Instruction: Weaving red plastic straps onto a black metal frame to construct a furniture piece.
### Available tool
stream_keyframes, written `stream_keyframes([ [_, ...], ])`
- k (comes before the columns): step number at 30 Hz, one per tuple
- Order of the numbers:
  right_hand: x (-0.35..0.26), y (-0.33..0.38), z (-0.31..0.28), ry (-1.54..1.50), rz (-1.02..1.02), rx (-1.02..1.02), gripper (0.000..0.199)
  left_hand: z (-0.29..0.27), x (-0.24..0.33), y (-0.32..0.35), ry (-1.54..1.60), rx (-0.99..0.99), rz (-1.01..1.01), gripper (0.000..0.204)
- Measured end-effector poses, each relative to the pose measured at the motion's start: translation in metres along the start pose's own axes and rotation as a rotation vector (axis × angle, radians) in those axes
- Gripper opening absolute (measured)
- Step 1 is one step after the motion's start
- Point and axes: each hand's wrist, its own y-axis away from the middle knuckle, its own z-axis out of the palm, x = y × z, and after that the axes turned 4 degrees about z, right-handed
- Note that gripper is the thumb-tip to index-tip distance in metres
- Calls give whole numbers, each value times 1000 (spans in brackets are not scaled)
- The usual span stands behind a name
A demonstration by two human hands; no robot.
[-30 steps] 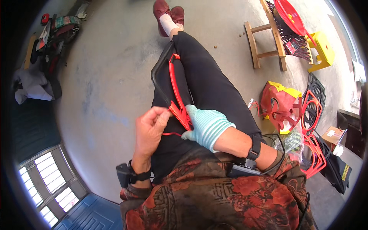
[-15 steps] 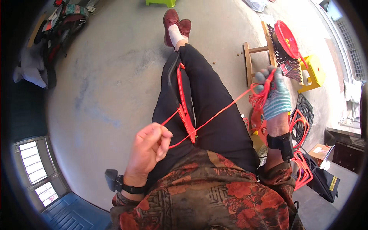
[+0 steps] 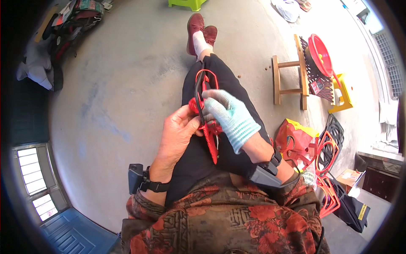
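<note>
Between my legs lies a thin, curved black frame [image 3: 197,91], its near part wound tightly with red cord [image 3: 210,146]. My bare left hand [image 3: 176,130] is closed around the frame's left side, thumb and fingers pinching beside the wound part. My right hand [image 3: 228,113], in a pale blue-green knit glove, meets it from the right with bent fingers. Loose red cord bunches between both hands, partly hidden by the gloved fingers. A loop of it shows above the hands, around the frame's far part. Black straps with box-shaped devices sit on both my wrists.
To the right stand a wooden frame [image 3: 289,63], a red basket [image 3: 320,55] and a yellow stool [image 3: 343,93]. Nearer are a red bag [image 3: 292,142], orange-red frames [image 3: 329,190] and a black bag [image 3: 352,211]. A green stool [image 3: 186,3] stands beyond my shoes.
My right hand has come in from the far right with the cord bundle to the frame. My left hand has moved forward onto the frame. The long stretched cord between them is gone.
</note>
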Motion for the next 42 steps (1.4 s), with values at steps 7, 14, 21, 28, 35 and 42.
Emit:
stream_keyframes([
  [7,-11,11,-26,659,-386,335,61,-23,25,16,295,113,-69,26],
  [14,-49,26,12,1147,-934,-61,66,-53,113,52,529,-1005,229,20],
  [21,-30,76,-8,241,-609,-582,10,-71,121,96,111,190,237,19],
  [28,-22,124,-42,-203,2,-589,20,-26,31,31,-299,24,-95,26],
  [35,-58,146,-55,-142,159,-785,25,18,-1,13,-359,79,53,27],
  [42,-59,132,-57,-483,-48,-321,14,-7,25,23,-76,105,81,25],
])
